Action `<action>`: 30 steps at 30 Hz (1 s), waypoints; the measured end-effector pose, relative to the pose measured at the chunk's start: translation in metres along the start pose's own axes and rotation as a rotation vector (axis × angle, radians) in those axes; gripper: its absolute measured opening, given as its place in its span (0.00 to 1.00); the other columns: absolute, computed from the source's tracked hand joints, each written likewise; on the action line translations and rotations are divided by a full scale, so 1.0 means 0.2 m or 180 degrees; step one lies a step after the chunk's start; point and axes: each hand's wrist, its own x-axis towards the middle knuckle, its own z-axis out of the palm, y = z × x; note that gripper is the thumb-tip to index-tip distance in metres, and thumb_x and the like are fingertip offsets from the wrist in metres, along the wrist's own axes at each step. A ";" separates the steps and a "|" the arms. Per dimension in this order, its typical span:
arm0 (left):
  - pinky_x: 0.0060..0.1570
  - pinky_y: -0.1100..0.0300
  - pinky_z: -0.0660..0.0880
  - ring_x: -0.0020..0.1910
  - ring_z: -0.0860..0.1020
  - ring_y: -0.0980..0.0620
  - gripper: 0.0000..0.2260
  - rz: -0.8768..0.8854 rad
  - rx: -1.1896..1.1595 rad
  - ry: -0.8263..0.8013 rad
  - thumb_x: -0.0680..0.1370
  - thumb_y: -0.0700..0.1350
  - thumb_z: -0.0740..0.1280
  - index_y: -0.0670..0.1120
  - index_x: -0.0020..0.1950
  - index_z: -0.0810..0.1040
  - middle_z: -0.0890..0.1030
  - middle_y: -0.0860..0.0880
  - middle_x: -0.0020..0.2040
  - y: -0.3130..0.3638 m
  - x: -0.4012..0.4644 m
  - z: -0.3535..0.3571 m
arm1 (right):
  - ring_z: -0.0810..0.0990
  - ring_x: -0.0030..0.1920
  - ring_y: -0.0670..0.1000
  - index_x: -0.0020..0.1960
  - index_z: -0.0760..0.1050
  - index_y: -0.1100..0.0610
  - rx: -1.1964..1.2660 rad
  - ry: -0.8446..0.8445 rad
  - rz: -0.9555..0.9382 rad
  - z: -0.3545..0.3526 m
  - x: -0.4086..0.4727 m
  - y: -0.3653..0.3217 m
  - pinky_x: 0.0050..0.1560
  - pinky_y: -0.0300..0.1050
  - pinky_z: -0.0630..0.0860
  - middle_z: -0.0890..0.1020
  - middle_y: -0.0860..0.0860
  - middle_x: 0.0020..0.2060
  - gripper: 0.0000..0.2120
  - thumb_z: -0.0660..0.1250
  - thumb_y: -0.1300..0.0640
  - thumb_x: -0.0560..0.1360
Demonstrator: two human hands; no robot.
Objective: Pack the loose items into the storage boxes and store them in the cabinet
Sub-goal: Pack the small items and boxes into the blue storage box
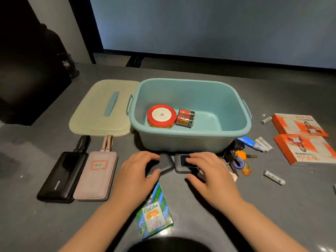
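A teal storage box (190,139) stands open on the dark table, holding a red ribbon roll (161,115) and a pack of red batteries (185,117). Its pale green lid (101,108) lies flat to the left. In front of the box lie two small dark grey devices side by side. My left hand (138,171) curls around the left device (166,165), thumb under its near edge. My right hand (205,171) covers the right device (181,169), fingers on its screen and thumb at its near side. Both devices rest on the table.
A black power bank (61,177) and a pink one (96,177) lie at the left. A green snack pack (154,213) sits near me. To the right are keys (236,159), a blue tube (248,141), loose batteries (274,177) and two orange booklets (307,148).
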 end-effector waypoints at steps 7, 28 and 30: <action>0.58 0.58 0.67 0.61 0.70 0.52 0.26 -0.0372 0.0172 -0.0094 0.68 0.54 0.73 0.53 0.64 0.72 0.74 0.55 0.61 -0.05 0.02 0.11 | 0.72 0.61 0.54 0.65 0.73 0.53 -0.0628 -0.0235 0.0204 0.10 0.02 0.02 0.60 0.49 0.67 0.76 0.48 0.59 0.24 0.70 0.49 0.70; 0.49 0.69 0.67 0.54 0.72 0.65 0.28 -0.0196 -0.0299 0.0601 0.58 0.54 0.78 0.60 0.57 0.76 0.74 0.67 0.52 0.11 -0.11 -0.19 | 0.66 0.54 0.43 0.67 0.68 0.47 -0.0359 -0.0724 0.0361 -0.06 0.05 -0.01 0.56 0.39 0.58 0.69 0.44 0.55 0.34 0.70 0.34 0.65; 0.49 0.69 0.68 0.54 0.73 0.64 0.28 -0.0118 -0.0385 0.0817 0.57 0.54 0.78 0.59 0.56 0.77 0.75 0.65 0.52 0.16 -0.07 -0.27 | 0.61 0.47 0.38 0.63 0.70 0.45 -0.0153 -0.0384 0.0359 -0.16 0.05 -0.05 0.52 0.35 0.57 0.70 0.41 0.52 0.33 0.71 0.34 0.62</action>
